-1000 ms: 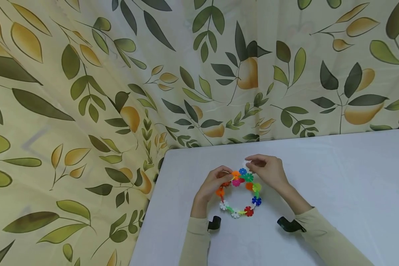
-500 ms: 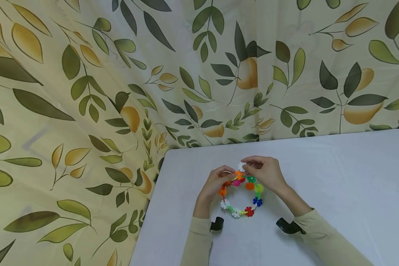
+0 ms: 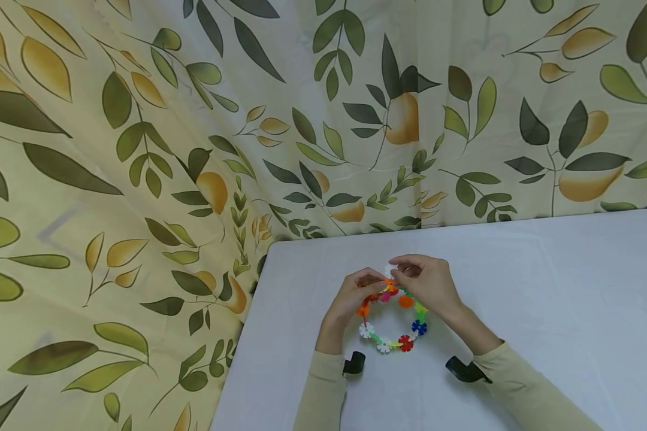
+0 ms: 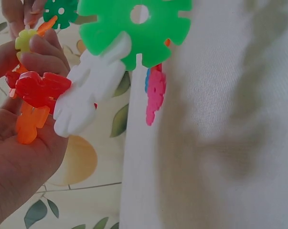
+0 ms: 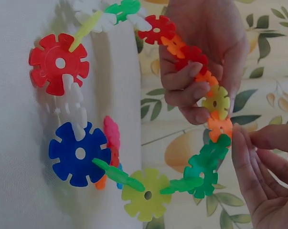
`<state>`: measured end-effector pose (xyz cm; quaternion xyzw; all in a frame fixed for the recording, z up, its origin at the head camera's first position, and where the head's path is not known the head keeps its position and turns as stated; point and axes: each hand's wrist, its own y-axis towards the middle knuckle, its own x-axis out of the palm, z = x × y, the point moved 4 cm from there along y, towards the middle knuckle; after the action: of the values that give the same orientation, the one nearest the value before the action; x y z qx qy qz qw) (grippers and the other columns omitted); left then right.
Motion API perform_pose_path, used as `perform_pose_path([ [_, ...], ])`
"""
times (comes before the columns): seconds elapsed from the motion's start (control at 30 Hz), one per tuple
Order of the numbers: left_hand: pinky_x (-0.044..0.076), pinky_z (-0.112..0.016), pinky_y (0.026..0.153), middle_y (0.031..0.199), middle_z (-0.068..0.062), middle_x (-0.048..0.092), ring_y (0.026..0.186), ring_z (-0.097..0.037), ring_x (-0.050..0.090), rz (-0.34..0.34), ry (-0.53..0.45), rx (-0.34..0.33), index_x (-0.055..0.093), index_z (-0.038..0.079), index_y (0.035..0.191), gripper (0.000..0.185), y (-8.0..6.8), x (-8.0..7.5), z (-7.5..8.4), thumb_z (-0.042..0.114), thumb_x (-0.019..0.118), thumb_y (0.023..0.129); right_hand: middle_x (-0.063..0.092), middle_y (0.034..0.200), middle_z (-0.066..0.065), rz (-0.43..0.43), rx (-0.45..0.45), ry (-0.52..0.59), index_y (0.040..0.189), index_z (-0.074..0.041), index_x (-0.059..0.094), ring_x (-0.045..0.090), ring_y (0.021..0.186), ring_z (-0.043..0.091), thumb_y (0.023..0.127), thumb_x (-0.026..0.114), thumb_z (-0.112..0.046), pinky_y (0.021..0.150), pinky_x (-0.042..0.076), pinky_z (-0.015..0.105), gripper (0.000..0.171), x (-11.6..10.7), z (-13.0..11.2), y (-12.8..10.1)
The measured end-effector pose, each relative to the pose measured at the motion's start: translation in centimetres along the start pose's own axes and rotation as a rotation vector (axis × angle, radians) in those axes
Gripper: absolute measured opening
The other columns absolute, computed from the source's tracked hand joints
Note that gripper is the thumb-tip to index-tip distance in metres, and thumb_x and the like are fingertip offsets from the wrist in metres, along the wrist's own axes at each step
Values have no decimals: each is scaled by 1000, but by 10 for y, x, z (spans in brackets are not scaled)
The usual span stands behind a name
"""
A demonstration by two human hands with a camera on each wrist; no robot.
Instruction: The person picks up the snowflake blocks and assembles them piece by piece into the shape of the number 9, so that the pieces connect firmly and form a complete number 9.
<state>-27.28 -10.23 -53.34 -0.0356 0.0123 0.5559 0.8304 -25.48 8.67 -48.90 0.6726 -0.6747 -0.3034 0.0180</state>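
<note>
A ring of colourful interlocking plastic snowflake discs (image 3: 406, 342) is held above the white table. My left hand (image 3: 345, 299) grips its far left part; in the right wrist view the left fingers curl round red and orange discs, with a yellow disc (image 5: 215, 102) at the fingertips. My right hand (image 3: 431, 284) pinches a white snowflake disc (image 3: 390, 270) between thumb and fingertips, right beside the left fingertips. Close to those right fingertips are an orange disc (image 5: 220, 128) and a dark green disc (image 5: 201, 175) of the ring. The right fingers hide most of the white disc in the right wrist view.
Beyond the ring, a few more discs, among them a pink disc (image 5: 112, 131), lie on the white table (image 3: 544, 299). A leaf-patterned curtain (image 3: 313, 120) hangs behind the table and along its left side. Black wrist devices (image 3: 466, 369) sit at both sleeves.
My right hand has moved left and slightly down with the white disc, to the left fingertips. The left hand and the ring have shifted a little to the right.
</note>
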Motion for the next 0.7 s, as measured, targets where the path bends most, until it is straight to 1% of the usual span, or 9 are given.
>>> perform_pose_path([
  [0.03, 52, -29, 67, 90, 0, 70, 84, -49, 55, 1, 2, 2, 73, 4, 109, 18, 0, 0, 0, 20, 71, 100, 73, 81, 2, 6, -8, -10, 106, -5, 80, 70, 65, 10, 90, 81, -6, 57, 57, 23, 16, 0, 0, 0],
  [0.1, 52, -29, 67, 90, 0, 70, 83, -46, 57, 2, 6, 2, 74, 5, 108, 17, 0, 1, 1, 20, 72, 100, 74, 81, 1, 16, -23, -27, 106, -5, 80, 70, 65, 10, 89, 82, -5, 58, 57, 22, 17, 0, -2, -1],
  [0.2, 51, -28, 68, 90, 0, 70, 80, -35, 59, -3, 13, -4, 74, 5, 107, 17, 0, 2, 1, 20, 72, 100, 75, 83, 1, 21, -51, -53, 105, -5, 81, 70, 67, 11, 88, 83, -5, 61, 57, 21, 17, 1, -3, -1],
  [0.23, 51, -27, 68, 91, 1, 70, 80, -29, 60, -4, 19, -5, 74, 6, 107, 16, 0, 2, 1, 20, 72, 100, 76, 84, 1, 16, -57, -56, 105, -6, 81, 70, 67, 11, 88, 83, -5, 62, 57, 21, 16, 1, -4, -1],
  [0.33, 51, -26, 69, 92, 1, 70, 80, -21, 61, -9, 29, -3, 74, 5, 107, 16, 0, 3, 2, 20, 71, 100, 77, 89, 1, -9, -80, -71, 104, -6, 81, 70, 70, 11, 89, 83, -7, 64, 58, 22, 15, 1, -6, -1],
  [0.47, 51, -24, 68, 92, 2, 70, 79, -15, 61, -3, 36, 3, 74, 3, 107, 17, 0, 4, 2, 19, 71, 100, 78, 96, 0, -52, -97, -95, 104, -9, 82, 70, 76, 13, 92, 81, -12, 68, 59, 26, 12, 2, -6, 0],
  [0.53, 50, -24, 67, 91, 2, 70, 77, -15, 60, 3, 34, 5, 74, 2, 106, 17, 0, 4, 2, 18, 72, 99, 79, 99, -1, -78, -87, -84, 105, -11, 82, 71, 81, 15, 93, 80, -14, 71, 59, 30, 12, 2, -4, 1],
  [0.6, 50, -24, 66, 90, 2, 69, 76, -15, 60, 6, 36, 9, 74, 2, 105, 18, 0, 5, 2, 18, 72, 99, 79, 101, -2, -111, -55, -52, 105, -12, 82, 73, 86, 17, 95, 79, -15, 74, 60, 32, 11, 2, -1, 2],
  [0.7, 50, -24, 65, 89, 2, 70, 75, -15, 60, 8, 38, 16, 76, 1, 104, 18, 0, 5, 1, 18, 74, 98, 78, 103, 0, -170, 21, 46, 108, -12, 80, 75, 92, 20, 97, 76, -17, 77, 60, 29, 12, 4, 5, 2],
])
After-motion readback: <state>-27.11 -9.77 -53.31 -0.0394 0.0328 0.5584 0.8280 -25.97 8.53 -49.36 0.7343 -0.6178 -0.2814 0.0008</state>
